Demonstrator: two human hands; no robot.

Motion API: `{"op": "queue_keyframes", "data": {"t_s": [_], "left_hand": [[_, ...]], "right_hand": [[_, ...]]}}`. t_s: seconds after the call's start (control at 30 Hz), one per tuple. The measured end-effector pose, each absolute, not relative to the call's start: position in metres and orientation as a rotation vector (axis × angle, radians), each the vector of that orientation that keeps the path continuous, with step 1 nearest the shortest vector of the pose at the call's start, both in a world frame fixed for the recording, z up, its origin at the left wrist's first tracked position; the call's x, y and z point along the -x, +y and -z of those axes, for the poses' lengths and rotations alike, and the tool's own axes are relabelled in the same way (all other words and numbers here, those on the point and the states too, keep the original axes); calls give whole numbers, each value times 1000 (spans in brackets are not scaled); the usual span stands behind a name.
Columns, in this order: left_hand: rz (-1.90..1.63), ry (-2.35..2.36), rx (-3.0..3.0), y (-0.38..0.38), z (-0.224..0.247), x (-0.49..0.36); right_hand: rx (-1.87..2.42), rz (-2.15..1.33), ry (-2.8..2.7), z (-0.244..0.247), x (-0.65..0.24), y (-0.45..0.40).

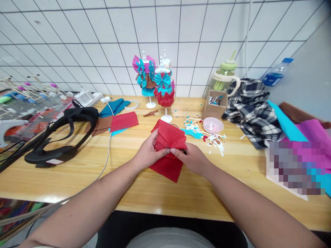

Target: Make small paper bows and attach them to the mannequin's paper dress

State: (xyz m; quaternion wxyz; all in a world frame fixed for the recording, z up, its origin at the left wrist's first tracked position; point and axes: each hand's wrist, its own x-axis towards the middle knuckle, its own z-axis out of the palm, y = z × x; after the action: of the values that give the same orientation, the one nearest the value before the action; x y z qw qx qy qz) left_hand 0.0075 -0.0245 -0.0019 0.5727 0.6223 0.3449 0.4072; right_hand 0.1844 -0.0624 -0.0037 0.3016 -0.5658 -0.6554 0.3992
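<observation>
Your left hand (147, 151) and right hand (195, 159) are both clamped on the red paper (169, 132), thumbs meeting over its creased middle. The paper sits between your palms, raised in front of you over the table (155, 196), with a flat flap hanging below your thumbs. That two-thumb pinch seems chosen because the folds draw in at that spot and would likely spring apart if either side were let go. What your fingers do behind the sheet is hidden, so I can't tell how they back the thumbs.

Just beyond your hands stands a dressed form (164, 90), a second form (148, 76) behind it to the left; set there, they are easy to look at without blocking your grip. Further out from your left hand lies a folded red sheet (125, 121), apparently parked within reach. Past your right hand, white strips (216, 142) lie scattered round a pink bowl (213, 130), probably because small bits are handy on that side. The headset (90, 115) rests well left of your left hand, out of your way.
</observation>
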Motion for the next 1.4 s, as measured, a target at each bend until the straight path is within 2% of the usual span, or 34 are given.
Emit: {"op": "queue_keyframes", "data": {"t_s": [1.4], "left_hand": [[-827, 913, -1768, -22, 5, -2]], "right_hand": [[1556, -961, -1864, -1, -183, -64]]}}
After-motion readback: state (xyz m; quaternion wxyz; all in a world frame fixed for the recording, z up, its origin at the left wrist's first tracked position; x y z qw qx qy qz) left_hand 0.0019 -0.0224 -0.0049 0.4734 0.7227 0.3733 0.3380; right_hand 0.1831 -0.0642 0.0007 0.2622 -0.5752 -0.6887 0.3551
